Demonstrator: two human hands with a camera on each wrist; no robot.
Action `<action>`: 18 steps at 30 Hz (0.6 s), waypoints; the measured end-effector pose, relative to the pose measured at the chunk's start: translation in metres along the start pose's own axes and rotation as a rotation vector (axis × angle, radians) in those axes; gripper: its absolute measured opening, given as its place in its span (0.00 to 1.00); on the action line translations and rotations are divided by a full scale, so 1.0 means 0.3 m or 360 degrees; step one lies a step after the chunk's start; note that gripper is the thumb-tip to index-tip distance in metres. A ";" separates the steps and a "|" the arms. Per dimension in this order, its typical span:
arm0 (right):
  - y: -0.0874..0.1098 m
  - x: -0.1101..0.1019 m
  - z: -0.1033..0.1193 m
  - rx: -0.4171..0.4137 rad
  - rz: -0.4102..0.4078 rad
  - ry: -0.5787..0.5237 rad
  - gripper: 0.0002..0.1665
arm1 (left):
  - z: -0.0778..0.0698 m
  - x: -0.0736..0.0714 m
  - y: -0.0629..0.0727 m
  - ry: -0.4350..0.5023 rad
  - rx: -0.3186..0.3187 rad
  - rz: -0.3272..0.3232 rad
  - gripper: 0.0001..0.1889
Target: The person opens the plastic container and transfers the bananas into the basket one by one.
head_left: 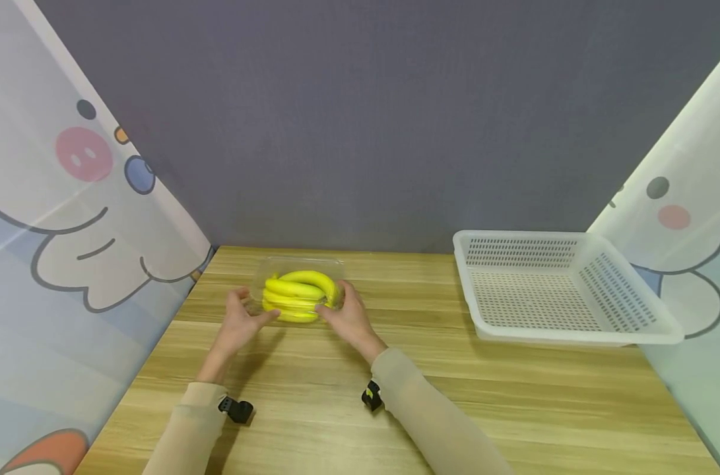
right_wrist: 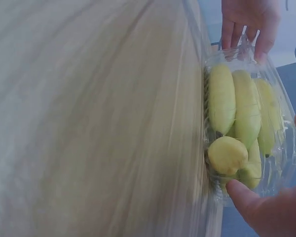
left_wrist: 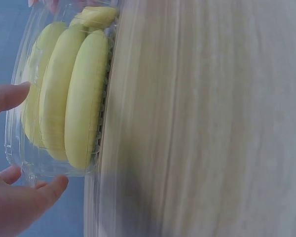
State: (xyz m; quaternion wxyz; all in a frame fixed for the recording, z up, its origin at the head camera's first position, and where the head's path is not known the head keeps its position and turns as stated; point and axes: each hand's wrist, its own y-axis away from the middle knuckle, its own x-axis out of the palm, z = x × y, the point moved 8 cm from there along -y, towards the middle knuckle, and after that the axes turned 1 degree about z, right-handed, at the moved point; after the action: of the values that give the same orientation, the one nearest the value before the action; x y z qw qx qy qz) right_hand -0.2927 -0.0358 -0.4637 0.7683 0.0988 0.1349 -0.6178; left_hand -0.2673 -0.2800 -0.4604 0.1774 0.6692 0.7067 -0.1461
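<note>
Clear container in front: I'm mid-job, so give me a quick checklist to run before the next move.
1. Left grip on the left end of the container: ok, fingers touch that end.
2. Right grip on the right end: ok, thumb at the near side.
3. Bananas inside the container: ok, seen through the plastic in all three views.
4. Container fastened shut: cannot tell, the plastic is too clear to read.
5. Container's base off the table: cannot tell, no view settles contact.
6. White basket upright: ok, open side up, at the right.
</note>
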 end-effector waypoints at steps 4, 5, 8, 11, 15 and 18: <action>0.005 -0.010 -0.007 0.0000 -0.0035 -0.0034 0.48 | -0.003 0.009 0.002 0.0003 -0.0014 0.0036 0.53; 0.008 -0.014 -0.009 -0.0001 -0.0040 -0.0028 0.49 | -0.001 0.011 0.003 0.0004 -0.0022 0.0043 0.53; 0.014 -0.024 -0.013 -0.0004 -0.0043 -0.0011 0.50 | 0.001 0.019 0.003 -0.0010 -0.0033 0.0055 0.53; 0.020 -0.038 -0.016 -0.0019 -0.0039 0.0002 0.51 | 0.000 0.029 0.000 -0.0021 -0.0030 0.0058 0.52; 0.024 -0.054 -0.021 -0.0034 -0.0031 0.0023 0.52 | -0.010 0.043 -0.001 -0.0023 -0.0010 0.0075 0.52; 0.028 -0.064 -0.023 -0.0048 -0.0027 0.0044 0.51 | -0.020 0.056 0.001 -0.0011 0.0016 0.0110 0.52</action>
State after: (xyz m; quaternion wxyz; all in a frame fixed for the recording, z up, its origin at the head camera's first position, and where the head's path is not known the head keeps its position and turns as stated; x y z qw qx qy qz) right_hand -0.2890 -0.0142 -0.4641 0.7624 0.0946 0.1556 -0.6209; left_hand -0.2681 -0.2624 -0.4624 0.1812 0.6937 0.6817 -0.1457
